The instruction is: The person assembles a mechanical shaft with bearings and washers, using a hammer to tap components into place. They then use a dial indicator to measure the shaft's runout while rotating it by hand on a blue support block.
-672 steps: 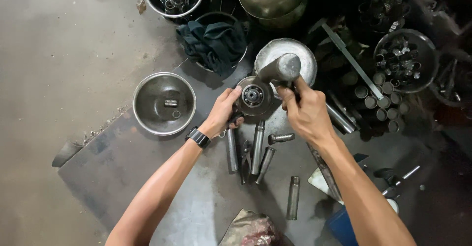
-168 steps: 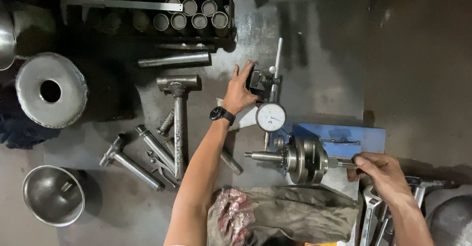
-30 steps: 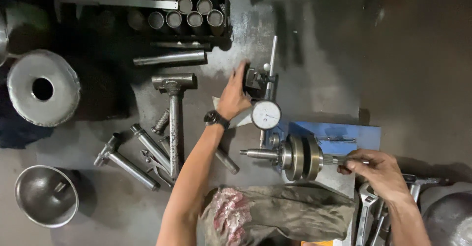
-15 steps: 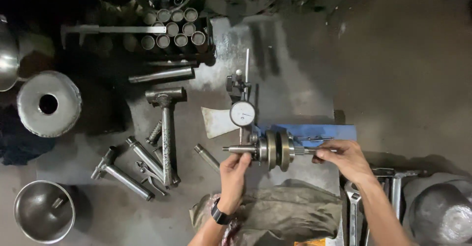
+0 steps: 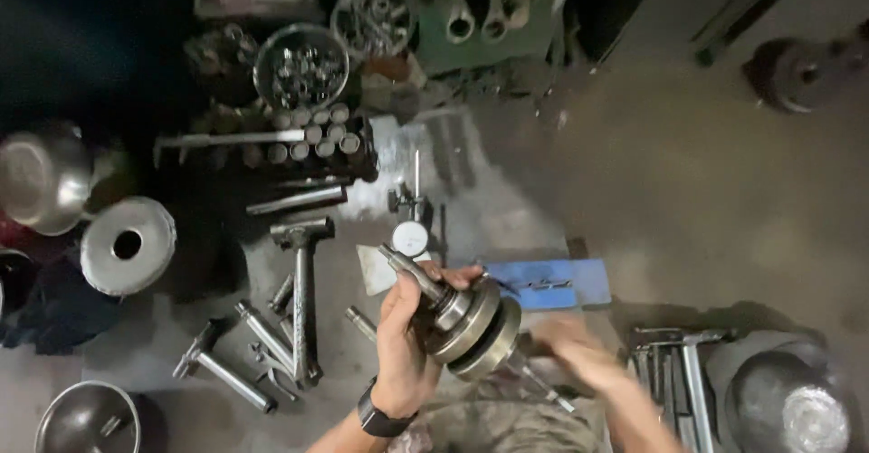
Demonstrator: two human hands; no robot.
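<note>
My left hand (image 5: 405, 344) grips a steel crankshaft (image 5: 477, 326) by its round webs and holds it tilted above the floor, with one shaft end pointing up-left. My right hand (image 5: 579, 353) is blurred just right of the crankshaft, beside its lower shaft end; I cannot make out whether it grips anything. A dial gauge (image 5: 410, 237) on its stand sits just beyond the crankshaft. To the right lies a blue fixture block (image 5: 548, 283). A black watch is on my left wrist.
A hammer (image 5: 300, 281) and several steel pins and tools (image 5: 244, 353) lie to the left. A holed metal disc (image 5: 127, 245) and metal bowls (image 5: 83, 417) are at far left. A row of sleeves (image 5: 321, 136) and a bowl of parts (image 5: 300, 68) lie beyond. More tools (image 5: 679, 371) lie at right.
My left hand has taken hold of the crankshaft and lifted it off the blue fixture, tilting it. My right hand has shifted along the lower shaft end. The view has tipped further forward.
</note>
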